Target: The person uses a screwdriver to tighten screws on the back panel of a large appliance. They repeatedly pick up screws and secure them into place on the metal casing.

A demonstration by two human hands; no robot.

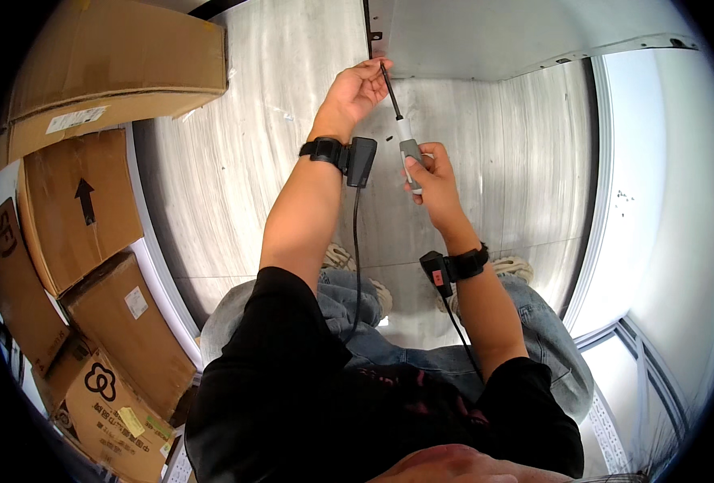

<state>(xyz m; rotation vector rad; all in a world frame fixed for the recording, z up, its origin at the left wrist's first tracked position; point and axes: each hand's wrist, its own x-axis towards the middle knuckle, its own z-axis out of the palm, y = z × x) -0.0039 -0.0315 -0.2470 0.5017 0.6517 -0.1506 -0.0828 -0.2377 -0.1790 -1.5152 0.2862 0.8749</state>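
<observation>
My right hand (436, 187) is wrapped round the grey and white handle of a screwdriver (411, 158), thumb along its side. The dark shaft points away from me, its tip up at my left fingertips. My left hand (357, 95) is closed in a pinch beside that tip, close to the lower left corner of a large pale grey panel (486, 40). Whatever lies between those fingertips is too small or hidden to name. A tiny dark piece (389, 138) lies on the floor, left of the screwdriver.
Cardboard boxes (91, 209) are stacked along the left side. A white wall or frame (627, 161) runs down the right. Below is a light wood-grain floor (244, 177) with a few scraps. Black wrist devices (362, 161) on both arms trail cables towards my body.
</observation>
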